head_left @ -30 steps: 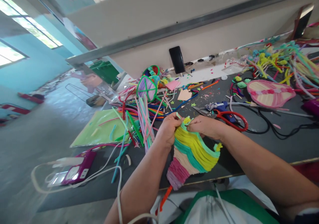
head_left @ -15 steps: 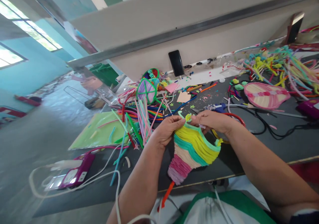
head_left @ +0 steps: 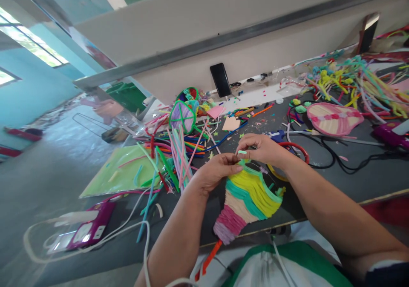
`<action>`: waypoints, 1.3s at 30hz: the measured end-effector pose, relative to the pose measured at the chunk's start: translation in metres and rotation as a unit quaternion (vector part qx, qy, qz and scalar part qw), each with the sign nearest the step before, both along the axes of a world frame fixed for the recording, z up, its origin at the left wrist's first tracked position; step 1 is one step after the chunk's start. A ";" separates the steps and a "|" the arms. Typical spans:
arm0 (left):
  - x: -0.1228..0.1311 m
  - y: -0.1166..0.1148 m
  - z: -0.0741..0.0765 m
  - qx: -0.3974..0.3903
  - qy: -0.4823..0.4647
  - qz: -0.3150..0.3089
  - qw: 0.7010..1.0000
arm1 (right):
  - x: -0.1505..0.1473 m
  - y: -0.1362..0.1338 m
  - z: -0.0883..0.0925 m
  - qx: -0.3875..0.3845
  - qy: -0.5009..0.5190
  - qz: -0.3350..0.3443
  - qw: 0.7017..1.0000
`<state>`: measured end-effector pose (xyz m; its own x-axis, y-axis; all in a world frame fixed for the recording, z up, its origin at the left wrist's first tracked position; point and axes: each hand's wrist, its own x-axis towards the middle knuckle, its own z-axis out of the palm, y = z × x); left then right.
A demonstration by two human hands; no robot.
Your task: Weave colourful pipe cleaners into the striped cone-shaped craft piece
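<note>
A fan-shaped pipe cleaner craft [head_left: 246, 197] is tilted over the table's front edge, striped yellow, teal, cream, pink and lilac. An orange stem [head_left: 211, 259] sticks out from its narrow end. My left hand [head_left: 220, 170] pinches the craft's upper left corner between thumb and fingers. At the same corner, my right hand [head_left: 257, 147] is closed on a mint green pipe cleaner end [head_left: 242, 152]. That strip joins the mint edging [head_left: 260, 178] along the curved top. A yellow-green tuft [head_left: 281, 191] sits at the craft's other top corner.
Loose pipe cleaners [head_left: 180, 155] lie left of my hands, beside a green plastic-covered sheet [head_left: 111, 172]. A phone [head_left: 220, 80] leans on the partition. Further right are a pink fan-shaped piece [head_left: 334, 119], black cables [head_left: 334, 153] and tangled pipe cleaners [head_left: 361, 82]. A purple device [head_left: 92, 225] sits front left.
My right hand has risen slightly and shifted left, turning the mint strip's end at the corner. The left hand keeps its pinch. The camera view has swung slightly right.
</note>
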<state>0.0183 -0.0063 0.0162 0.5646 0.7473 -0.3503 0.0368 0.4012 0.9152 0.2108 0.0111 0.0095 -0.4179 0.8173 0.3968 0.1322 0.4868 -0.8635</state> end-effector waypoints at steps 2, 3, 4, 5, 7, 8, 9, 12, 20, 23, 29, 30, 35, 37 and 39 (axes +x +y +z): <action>0.000 0.000 0.000 0.002 0.009 0.007 1.000 | 0.001 -0.001 0.001 0.018 -0.003 -0.001 1.000; -0.001 0.001 -0.001 0.003 0.012 0.020 1.000 | 0.001 -0.002 0.001 0.025 -0.004 -0.004 1.000; -0.002 0.002 -0.001 0.004 0.014 0.035 0.999 | 0.001 -0.002 0.001 0.035 -0.006 -0.008 0.999; -0.003 0.003 -0.001 0.005 0.013 0.051 0.999 | 0.000 -0.003 0.001 0.046 -0.008 -0.011 0.999; -0.006 0.006 -0.001 0.011 0.011 0.084 0.996 | 0.000 -0.002 0.001 0.072 -0.017 -0.013 0.997; -0.007 0.007 0.000 0.012 0.012 0.097 0.995 | 0.000 -0.002 0.001 0.086 -0.024 -0.016 0.996; -0.009 0.008 0.001 0.012 0.017 0.108 0.994 | 0.000 -0.001 0.000 0.101 -0.035 -0.021 0.994; -0.012 0.010 0.005 0.019 0.038 0.122 0.992 | 0.002 0.000 -0.001 0.127 -0.093 -0.049 0.986; -0.012 0.012 0.003 0.072 0.095 0.144 0.982 | 0.003 -0.011 0.000 0.173 -0.296 -0.072 0.936; -0.012 0.012 0.003 0.070 0.070 0.139 0.985 | 0.000 -0.009 -0.004 0.167 -0.268 -0.076 0.946; -0.012 0.012 0.005 0.042 0.021 0.115 0.992 | -0.003 0.001 -0.015 0.142 -0.180 -0.065 0.971; -0.013 0.012 0.006 0.039 0.022 0.119 0.992 | -0.003 0.002 -0.016 0.140 -0.170 -0.059 0.974; -0.013 0.012 0.005 0.029 0.032 0.121 0.992 | -0.003 0.003 -0.021 0.132 -0.135 -0.020 0.982; -0.014 0.012 0.004 0.029 0.032 0.124 0.991 | -0.004 0.004 -0.022 0.122 -0.127 -0.004 0.984; -0.015 0.013 0.003 0.030 0.029 0.130 0.991 | -0.004 0.005 -0.023 0.110 -0.114 0.003 0.987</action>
<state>0.0035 0.0067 0.0190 0.3299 0.8853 -0.3276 -0.0076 0.3495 0.9369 0.2064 0.0157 -0.0131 -0.5209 0.7188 0.4604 0.3074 0.6611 -0.6845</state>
